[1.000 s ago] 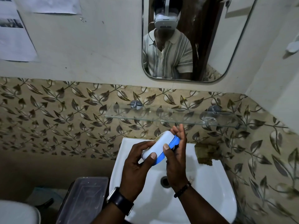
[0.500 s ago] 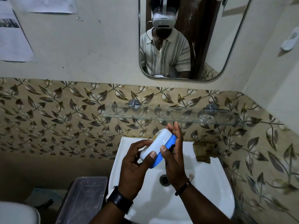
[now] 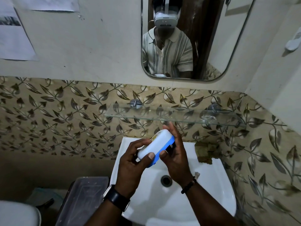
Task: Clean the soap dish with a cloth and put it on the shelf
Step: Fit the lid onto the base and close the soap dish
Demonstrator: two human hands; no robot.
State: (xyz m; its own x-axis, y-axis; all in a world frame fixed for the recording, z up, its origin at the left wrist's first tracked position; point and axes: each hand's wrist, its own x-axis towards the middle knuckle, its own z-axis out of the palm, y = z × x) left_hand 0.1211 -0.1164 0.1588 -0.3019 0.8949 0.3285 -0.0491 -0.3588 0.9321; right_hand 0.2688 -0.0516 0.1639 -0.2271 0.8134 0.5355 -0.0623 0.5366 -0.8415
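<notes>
A white and blue soap dish (image 3: pixel 157 145) is held tilted over the white sink (image 3: pixel 211 185). My left hand (image 3: pixel 132 163) grips its lower left end with the thumb on the white side. My right hand (image 3: pixel 175 154) cups the blue side from the right. A bit of yellowish cloth (image 3: pixel 156 135) peeks out behind the dish's upper edge; most of it is hidden. The glass shelf (image 3: pixel 172 115) is fixed to the leaf-patterned wall just above my hands and carries nothing large.
A mirror (image 3: pixel 228 38) hangs above the shelf. A brownish rag or sponge (image 3: pixel 205 152) lies on the sink's back right corner. A clear plastic lidded box (image 3: pixel 84 198) stands left of the sink, a toilet (image 3: pixel 16 212) at the bottom left. The sink drain (image 3: pixel 166 180) is below my hands.
Both hands and the soap dish keep the same grip and barely shift; the view has drifted slightly.
</notes>
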